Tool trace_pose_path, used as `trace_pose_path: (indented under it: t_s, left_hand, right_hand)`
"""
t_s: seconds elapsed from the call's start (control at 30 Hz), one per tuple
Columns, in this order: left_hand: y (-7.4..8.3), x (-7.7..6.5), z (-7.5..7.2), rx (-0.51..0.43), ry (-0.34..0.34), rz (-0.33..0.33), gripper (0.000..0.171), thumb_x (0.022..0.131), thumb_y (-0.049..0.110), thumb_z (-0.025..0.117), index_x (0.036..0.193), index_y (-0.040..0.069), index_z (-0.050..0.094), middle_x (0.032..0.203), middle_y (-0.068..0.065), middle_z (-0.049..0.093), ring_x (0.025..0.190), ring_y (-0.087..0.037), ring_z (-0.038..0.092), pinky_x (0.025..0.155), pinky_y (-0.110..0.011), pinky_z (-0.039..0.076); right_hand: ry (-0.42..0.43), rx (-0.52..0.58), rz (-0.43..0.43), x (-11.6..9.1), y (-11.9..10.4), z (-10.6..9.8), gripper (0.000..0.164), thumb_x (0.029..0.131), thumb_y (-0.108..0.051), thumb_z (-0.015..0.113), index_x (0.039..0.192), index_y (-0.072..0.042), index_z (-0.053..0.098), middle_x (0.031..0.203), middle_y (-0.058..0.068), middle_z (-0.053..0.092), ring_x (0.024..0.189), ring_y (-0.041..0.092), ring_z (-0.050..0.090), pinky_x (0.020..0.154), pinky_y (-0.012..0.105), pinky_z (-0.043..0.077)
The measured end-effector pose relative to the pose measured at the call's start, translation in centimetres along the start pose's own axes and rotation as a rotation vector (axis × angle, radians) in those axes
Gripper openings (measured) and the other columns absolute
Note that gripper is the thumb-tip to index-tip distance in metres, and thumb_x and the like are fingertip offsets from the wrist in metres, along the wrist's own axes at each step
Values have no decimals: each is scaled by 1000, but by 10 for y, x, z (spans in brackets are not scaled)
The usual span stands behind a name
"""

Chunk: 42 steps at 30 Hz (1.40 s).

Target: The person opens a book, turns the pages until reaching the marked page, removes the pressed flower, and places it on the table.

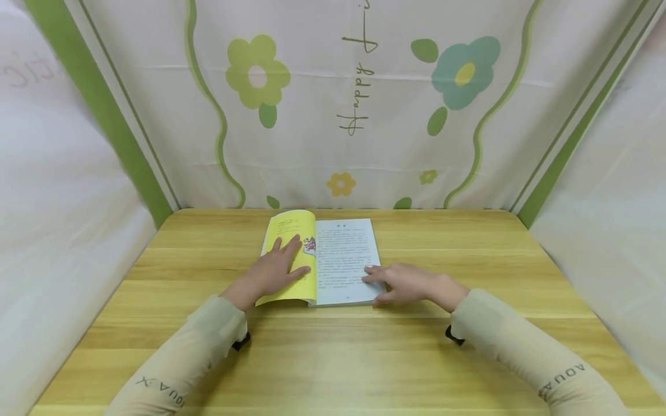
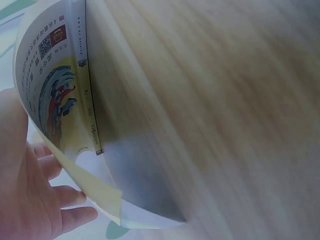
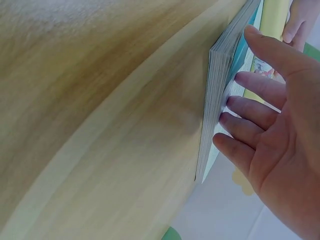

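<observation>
An open book (image 1: 343, 254) lies on the wooden table, its yellow left leaf (image 1: 286, 231) bowed up from the tabletop and its right page covered in print. My left hand (image 1: 278, 268) rests with spread fingers on that yellow leaf. In the left wrist view the curved cover (image 2: 50, 85) shows a colourful picture and a small square code on its underside, with my left hand (image 2: 35, 190) on its other face. My right hand (image 1: 403, 283) touches the right page near its outer edge. Seen from the right wrist, its fingers (image 3: 250, 120) are extended along the page block (image 3: 215, 95).
The wooden table (image 1: 333, 358) surrounds the book. A white cloth (image 1: 322, 115) printed with flowers and green lines hangs behind it, with further pale cloth at both sides. Both forearms wear pale sleeves (image 1: 520, 341), with a dark band under each wrist.
</observation>
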<state>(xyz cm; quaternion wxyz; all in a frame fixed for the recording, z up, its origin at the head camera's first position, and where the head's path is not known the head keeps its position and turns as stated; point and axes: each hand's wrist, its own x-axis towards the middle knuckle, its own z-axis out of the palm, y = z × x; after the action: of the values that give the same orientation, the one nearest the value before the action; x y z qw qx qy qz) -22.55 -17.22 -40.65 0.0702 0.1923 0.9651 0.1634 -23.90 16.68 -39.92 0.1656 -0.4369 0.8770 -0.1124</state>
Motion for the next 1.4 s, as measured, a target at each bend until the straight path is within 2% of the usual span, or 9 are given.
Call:
trace_pose_path:
  t_s: [0.37,0.57,0.67,0.77,0.9,1.07,1.17,1.27,1.4]
  left_hand:
    - [-11,-1,-4,-71,-63,-9,74,106,49,53,165,18,23,171,-12,5,150,-54,3,111,-74,24]
    - [-14,-2,-9,-141,-84,2,73,106,44,56,165,14,24,171,-11,6,150,-54,4,113,-71,21]
    - [-13,-1,-11,-151,-90,18,73,106,41,56,164,11,23,171,-8,6,150,-53,3,114,-70,20]
    - [-12,0,-12,-158,-100,25,72,107,39,56,165,12,23,172,-7,6,151,-53,2,114,-70,20]
    - [-13,0,-12,-161,-111,44,67,107,37,55,164,16,27,171,-11,6,150,-55,0,114,-71,19]
    - [-16,0,-12,-160,-110,74,65,108,36,55,164,17,29,170,-16,8,147,-60,0,113,-73,18]
    - [-18,-1,-11,-162,-109,80,65,108,36,54,164,17,28,170,-17,8,147,-60,1,112,-75,18]
    - [-19,-1,-11,-162,-113,76,66,108,37,54,164,17,28,170,-17,8,147,-60,2,111,-75,18]
    - [-19,-1,-12,-156,-120,71,66,108,38,54,164,17,27,170,-17,8,147,-60,2,112,-75,18]
  right_hand:
    - [-12,-1,19,-4,-1,-4,56,100,-36,68,144,-2,59,155,17,45,140,34,46,110,48,42]
    - [-3,-27,6,-4,-1,-3,50,100,-29,68,141,-2,61,152,17,49,137,34,50,101,38,49]
    - [3,-29,-3,-3,0,-4,46,98,-21,69,139,-1,63,150,18,51,89,20,70,73,27,47]
    - [2,-29,-15,-3,0,-5,46,95,-15,69,138,0,63,149,19,51,53,7,32,56,25,32]
    - [3,-30,-30,-5,-1,-5,48,92,-10,67,139,0,63,148,20,51,54,5,18,53,24,28]
    - [27,-51,-49,-6,1,-4,46,92,-5,64,139,-1,63,148,20,53,59,7,38,59,25,37]
    - [51,-71,-63,-5,1,-2,41,96,-3,63,137,-1,64,145,19,55,90,19,70,71,26,51]
    - [76,-102,-81,-4,3,-1,36,99,-3,65,135,0,67,142,17,58,126,32,60,93,36,55]
    - [106,-113,-106,-3,6,-1,31,99,-4,67,130,0,70,137,16,63,126,31,61,99,43,53]
